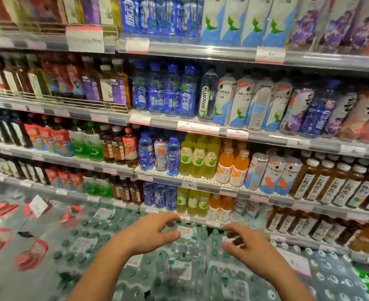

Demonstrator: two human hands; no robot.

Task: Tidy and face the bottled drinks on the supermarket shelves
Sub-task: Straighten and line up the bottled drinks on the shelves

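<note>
Both hands reach forward at the lower centre of the frame, over shrink-wrapped packs of green-capped water (pixel 185 253) stacked in front of the shelving. The left hand (pixel 151 232) has its fingers loosely curled and spread, gripping nothing; the right hand (pixel 246 242) is likewise half-curled and empty, as far as the blur lets me tell. Neither touches a bottle on the shelves.

The bottled drinks fill the shelves across the upper and middle frame. Much looks faced already: the brown tea bottles (pixel 331 183) at the right and the yellow-green bottles (pixel 198 157) at centre stand in neat rows, labels out. What seems left is the mixed stretch: a pale pink-labelled bottle (pixel 160 155) stands between two blue ones, one blue bottle (pixel 320 109) sits among purple-labelled ones at the right, and a lone clear WAVE bottle (pixel 207 94) sits between other brands.

The water packs stand between the person and the lowest shelf (pixel 200 221), so reaching it means leaning over them.
</note>
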